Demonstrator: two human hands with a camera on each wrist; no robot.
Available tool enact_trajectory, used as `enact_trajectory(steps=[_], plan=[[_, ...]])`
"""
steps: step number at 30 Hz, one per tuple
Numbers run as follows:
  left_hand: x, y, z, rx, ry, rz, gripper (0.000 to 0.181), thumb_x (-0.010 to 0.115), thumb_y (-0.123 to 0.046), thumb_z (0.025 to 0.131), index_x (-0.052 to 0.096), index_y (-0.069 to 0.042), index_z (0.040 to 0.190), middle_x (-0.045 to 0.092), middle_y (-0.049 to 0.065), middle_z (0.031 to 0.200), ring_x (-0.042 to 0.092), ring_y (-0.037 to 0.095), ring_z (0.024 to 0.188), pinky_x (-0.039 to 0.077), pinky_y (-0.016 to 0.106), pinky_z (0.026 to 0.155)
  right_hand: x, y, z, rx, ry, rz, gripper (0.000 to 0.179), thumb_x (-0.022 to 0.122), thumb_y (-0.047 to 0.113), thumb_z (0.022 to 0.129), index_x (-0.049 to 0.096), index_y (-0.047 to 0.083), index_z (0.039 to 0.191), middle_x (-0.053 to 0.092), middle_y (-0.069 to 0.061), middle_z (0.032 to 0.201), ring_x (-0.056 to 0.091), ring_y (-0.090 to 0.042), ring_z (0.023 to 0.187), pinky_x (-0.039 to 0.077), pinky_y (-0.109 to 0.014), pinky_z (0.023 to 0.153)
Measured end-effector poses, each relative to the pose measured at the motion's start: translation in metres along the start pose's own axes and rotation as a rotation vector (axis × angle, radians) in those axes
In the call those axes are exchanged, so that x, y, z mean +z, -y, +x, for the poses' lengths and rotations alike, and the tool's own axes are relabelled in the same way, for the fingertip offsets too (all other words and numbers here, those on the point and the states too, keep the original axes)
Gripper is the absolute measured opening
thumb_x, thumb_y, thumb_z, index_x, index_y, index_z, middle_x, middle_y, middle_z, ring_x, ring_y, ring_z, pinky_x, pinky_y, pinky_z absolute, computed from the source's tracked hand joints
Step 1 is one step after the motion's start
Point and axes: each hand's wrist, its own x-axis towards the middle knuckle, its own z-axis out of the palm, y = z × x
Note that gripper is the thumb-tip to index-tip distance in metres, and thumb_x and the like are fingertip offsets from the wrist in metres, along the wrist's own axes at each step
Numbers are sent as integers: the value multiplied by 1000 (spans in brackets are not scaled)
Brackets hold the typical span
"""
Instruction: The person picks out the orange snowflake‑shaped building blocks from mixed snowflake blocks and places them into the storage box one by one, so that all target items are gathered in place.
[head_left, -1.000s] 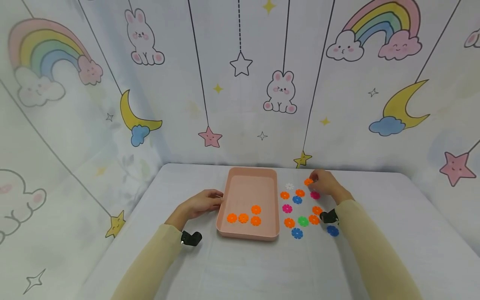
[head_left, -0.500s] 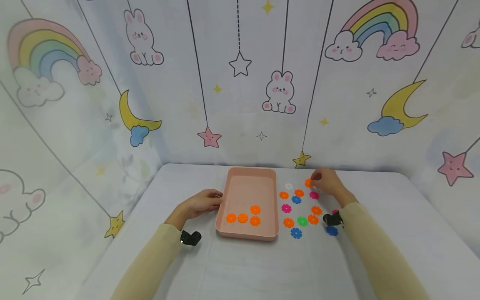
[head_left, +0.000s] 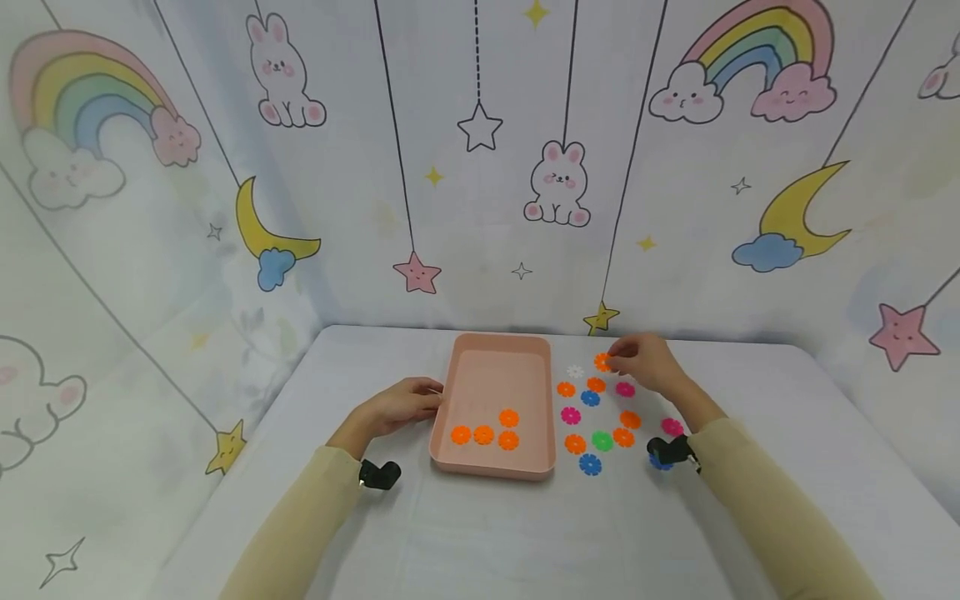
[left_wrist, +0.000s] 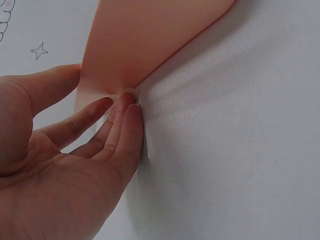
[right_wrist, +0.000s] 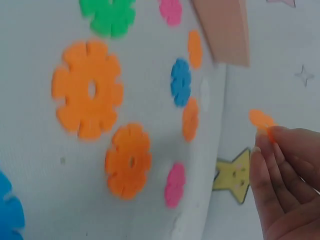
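My right hand pinches an orange snowflake building disc between thumb and fingertips, above the far end of the loose discs. In the right wrist view, that orange disc sticks out past the fingertips. On the other side, my left hand touches the left side of the pink tray with its fingers extended. Seen from the left wrist, the thumb is at the tray's edge and the other fingertips lie against the outer wall near the cloth. Several orange discs lie inside the tray.
Right of the tray, loose discs are spread on the white cloth: several orange, a green one, blue ones, pink ones and a white one. A patterned curtain stands behind the table.
My right hand has lifted slightly and shifted left toward the tray, carrying the orange disc. A pink disc near the right wrist has come into view. The left hand stays at the tray.
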Motion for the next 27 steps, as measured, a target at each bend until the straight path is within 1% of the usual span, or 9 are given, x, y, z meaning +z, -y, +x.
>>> enact_trajectory(steps=[3,7,10,14,17,23,27], plan=[[-1,1,-1,-3,-4,-9,42,60,-16,104,52,4,140,58,18,137,60,25,119,47,44,111,7,11,-3,-20,19,21,24,69,17,99,69,-3,113,72,-15,102,70,-35,93,60,-51,89],[-1,0,-2,-10,-9,-20,43,60,-15,104,51,4,141,58,18,135,61,25,118,48,43,111,18,26,-8,-43,42,17,22,70,18,97,71,0,111,73,-12,101,71,-32,93,61,-46,87],[0,0,-3,-7,-9,-23,42,60,-15,104,52,4,140,59,18,133,62,24,117,49,43,110,23,37,-12,-66,70,36,20,70,16,97,71,0,109,73,-12,101,71,-33,93,61,-46,87],[0,0,-3,15,9,-36,41,59,-13,104,51,7,139,59,19,134,62,25,118,49,42,109,31,51,-14,-104,126,78,16,70,12,96,71,-1,106,73,-15,97,71,-37,92,61,-51,87],[0,0,-2,26,16,-39,40,59,-13,105,51,8,138,59,19,135,62,24,118,50,41,109,38,63,-14,-121,164,100,13,71,10,95,71,-1,103,73,-13,94,71,-39,90,61,-52,85],[0,-1,-2,12,12,-22,41,59,-15,105,52,6,139,59,18,134,62,23,117,49,41,109,60,86,-11,-134,216,122,8,71,6,93,71,1,98,73,-8,88,70,-30,82,62,-44,79],[0,-1,-3,8,10,-14,42,60,-17,105,52,5,139,59,17,135,61,24,118,49,42,109,80,98,-11,-131,225,140,4,72,4,92,71,1,94,72,-8,86,70,-26,80,63,-39,77]])
